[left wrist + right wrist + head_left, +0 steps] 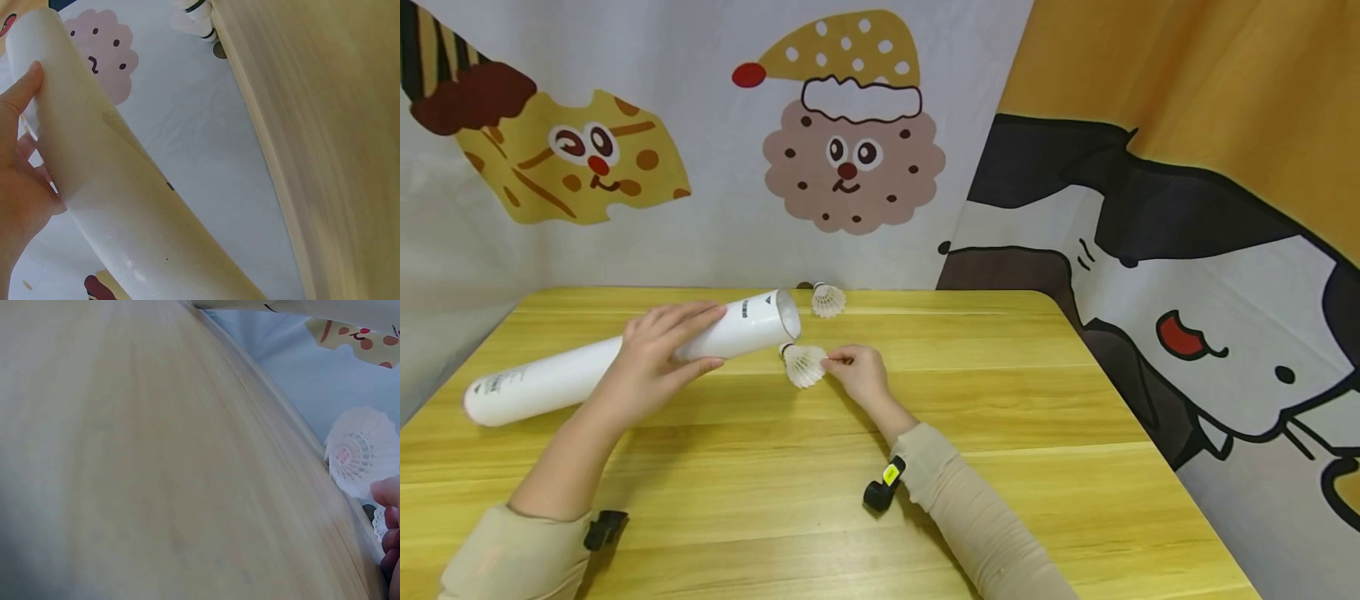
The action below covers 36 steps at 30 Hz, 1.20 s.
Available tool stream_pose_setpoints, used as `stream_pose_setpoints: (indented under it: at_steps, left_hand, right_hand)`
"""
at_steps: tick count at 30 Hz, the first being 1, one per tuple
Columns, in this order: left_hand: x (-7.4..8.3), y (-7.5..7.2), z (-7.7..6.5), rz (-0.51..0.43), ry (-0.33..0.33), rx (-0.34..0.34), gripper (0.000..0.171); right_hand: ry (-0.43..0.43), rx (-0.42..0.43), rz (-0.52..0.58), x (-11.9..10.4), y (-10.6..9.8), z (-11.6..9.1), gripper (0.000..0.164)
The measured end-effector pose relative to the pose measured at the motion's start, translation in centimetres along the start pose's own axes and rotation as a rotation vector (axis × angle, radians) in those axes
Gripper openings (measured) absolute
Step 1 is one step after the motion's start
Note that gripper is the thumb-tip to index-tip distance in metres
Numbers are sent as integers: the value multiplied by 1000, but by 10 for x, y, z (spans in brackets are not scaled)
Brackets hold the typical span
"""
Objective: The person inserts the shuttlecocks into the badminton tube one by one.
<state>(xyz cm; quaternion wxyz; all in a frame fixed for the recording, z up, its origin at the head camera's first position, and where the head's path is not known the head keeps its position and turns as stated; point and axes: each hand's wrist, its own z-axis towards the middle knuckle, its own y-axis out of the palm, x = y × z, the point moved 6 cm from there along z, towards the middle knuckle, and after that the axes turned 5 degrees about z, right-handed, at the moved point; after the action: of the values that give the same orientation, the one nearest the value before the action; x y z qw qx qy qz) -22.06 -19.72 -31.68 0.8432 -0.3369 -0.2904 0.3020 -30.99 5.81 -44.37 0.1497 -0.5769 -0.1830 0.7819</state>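
A long white shuttlecock tube [553, 379] lies slantwise in the grip of my left hand [655, 354], its right end raised and facing right. In the left wrist view the thumb and fingers wrap around the tube [125, 169]. My right hand [861, 379] pinches a white shuttlecock [806, 367] by the edge of its feather skirt. The cork of this shuttlecock points left, right at the lower rim of the tube's mouth. From the right wrist view I look into the skirt of the shuttlecock [361, 453], with the fingertips at its edge.
Another shuttlecock [829, 302] lies near the back edge of the wooden table [760, 500], just behind the tube's mouth. A curtain [715, 242] with cartoon prints hangs behind the table. Black cameras sit at both sleeves.
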Motion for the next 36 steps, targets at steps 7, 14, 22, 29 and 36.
stream_pose_setpoints:
  at_steps: [7, 14, 22, 29, 36]
  left_hand:
    - [0, 0, 0, -1, 8, 6, 75]
    - [0, 0, 1, 0, 11, 7, 74]
    - [0, -1, 0, 1, -1, 1, 74]
    - [1, -1, 0, -4, -2, 2, 73]
    - [1, -1, 0, -5, 1, 4, 74]
  right_hand:
    - [-12, -3, 17, -3, -3, -1, 9]
    - [-33, 23, 66, -4, -16, -2, 9]
    - [-112, 59, 76, -15, -37, -2, 10]
    - [-79, 86, 117, -20, -52, 5, 12]
    - [-70, 149, 212, -31, -72, 10, 9]
